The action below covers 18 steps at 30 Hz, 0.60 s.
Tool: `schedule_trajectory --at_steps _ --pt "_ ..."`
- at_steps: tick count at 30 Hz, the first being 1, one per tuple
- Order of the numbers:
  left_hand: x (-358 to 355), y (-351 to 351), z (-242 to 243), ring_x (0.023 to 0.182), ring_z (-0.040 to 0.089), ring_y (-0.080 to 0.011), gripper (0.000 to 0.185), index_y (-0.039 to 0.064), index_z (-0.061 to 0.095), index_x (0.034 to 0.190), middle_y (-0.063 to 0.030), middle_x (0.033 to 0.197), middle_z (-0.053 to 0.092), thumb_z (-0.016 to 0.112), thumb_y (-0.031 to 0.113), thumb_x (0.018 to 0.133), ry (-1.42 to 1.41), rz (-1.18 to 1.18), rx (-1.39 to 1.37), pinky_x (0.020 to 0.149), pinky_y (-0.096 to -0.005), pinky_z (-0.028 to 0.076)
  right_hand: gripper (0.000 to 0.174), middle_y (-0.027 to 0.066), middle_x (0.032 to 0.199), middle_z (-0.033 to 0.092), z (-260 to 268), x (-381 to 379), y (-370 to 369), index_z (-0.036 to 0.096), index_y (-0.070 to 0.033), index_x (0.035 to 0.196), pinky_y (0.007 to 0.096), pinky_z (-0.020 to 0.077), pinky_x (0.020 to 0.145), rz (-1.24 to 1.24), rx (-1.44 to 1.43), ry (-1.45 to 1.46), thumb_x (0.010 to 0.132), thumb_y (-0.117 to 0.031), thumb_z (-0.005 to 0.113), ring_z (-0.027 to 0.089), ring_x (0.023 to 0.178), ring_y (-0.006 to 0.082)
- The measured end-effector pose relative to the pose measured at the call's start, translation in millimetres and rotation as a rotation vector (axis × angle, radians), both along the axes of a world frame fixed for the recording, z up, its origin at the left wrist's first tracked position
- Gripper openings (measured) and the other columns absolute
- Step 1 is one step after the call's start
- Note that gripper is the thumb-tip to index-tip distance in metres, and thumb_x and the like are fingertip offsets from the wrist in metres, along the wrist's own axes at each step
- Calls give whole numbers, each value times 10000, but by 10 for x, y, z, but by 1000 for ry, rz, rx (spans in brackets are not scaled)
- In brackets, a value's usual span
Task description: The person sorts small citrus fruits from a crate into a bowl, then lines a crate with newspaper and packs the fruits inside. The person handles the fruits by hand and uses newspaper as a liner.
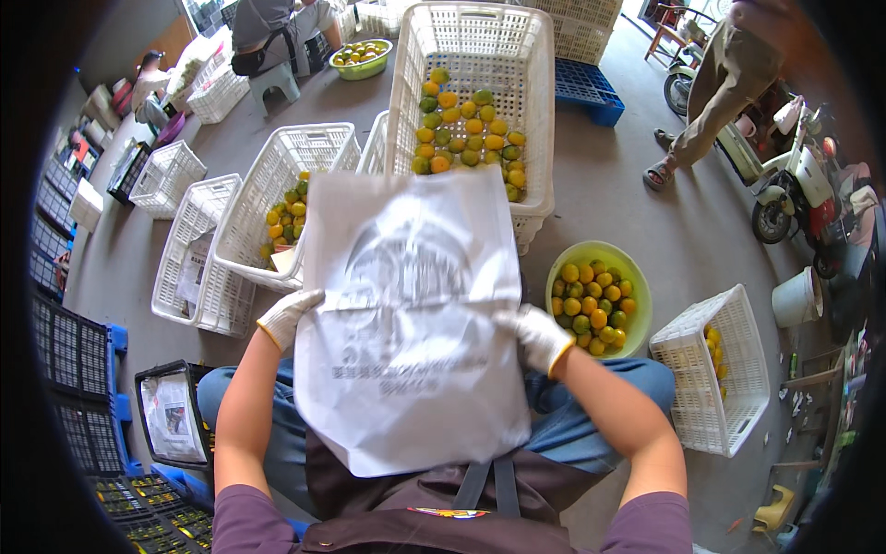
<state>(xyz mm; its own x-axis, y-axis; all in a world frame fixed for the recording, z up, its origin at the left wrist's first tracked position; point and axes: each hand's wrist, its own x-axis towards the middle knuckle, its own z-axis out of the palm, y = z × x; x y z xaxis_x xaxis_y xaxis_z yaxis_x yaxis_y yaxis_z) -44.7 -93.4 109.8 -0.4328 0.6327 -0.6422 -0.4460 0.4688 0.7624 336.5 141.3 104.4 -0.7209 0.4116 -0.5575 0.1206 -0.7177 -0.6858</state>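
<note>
A large white printed bag or liner sheet (415, 415) is spread flat in front of my lap. It bears grey printing and a crease across its middle. My left hand (291, 316), in a white knitted glove, grips its left edge. My right hand (540, 337), gloved alike and slightly blurred, holds the right edge. Behind the sheet's top stands a tall white plastic crate (542, 138) with green-orange citrus fruits (473, 126) on its slatted floor. The sheet hides part of that crate and of the crate (252, 208) to its left, which also holds fruit.
A light green basin (640, 298) of citrus sits by my right knee, beside a tipped white crate (727, 374). At left are another white crate (197, 315) and a black crate (142, 415). One person walks at right near a scooter (806, 173); others sit at the back.
</note>
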Motion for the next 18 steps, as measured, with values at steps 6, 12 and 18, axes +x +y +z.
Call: schedule_trajectory --at_steps 6,12,18 --pt "-165 -170 -290 815 673 -152 382 47 621 1215 -62 1003 707 689 292 929 -6 -1 -246 754 -349 575 506 121 1114 693 -320 39 -542 597 22 1254 352 546 900 2 -173 -233 854 -206 806 670 1001 217" --pt "-414 259 -712 793 675 -167 408 36 667 1139 -66 971 722 756 342 884 -36 77 -168 723 -318 549 530 131 1125 663 -299 -82 -62 552 53 1256 347 549 865 -243 -17 -151 859 -209 786 655 945 213" --pt "-846 826 -1093 863 702 -270 360 25 669 1115 -138 1017 728 728 300 890 -22 156 -103 784 -431 569 440 105 1100 675 -657 -269 344 593 43 1238 310 513 903 -359 270 -343 881 -167 741 641 963 185"
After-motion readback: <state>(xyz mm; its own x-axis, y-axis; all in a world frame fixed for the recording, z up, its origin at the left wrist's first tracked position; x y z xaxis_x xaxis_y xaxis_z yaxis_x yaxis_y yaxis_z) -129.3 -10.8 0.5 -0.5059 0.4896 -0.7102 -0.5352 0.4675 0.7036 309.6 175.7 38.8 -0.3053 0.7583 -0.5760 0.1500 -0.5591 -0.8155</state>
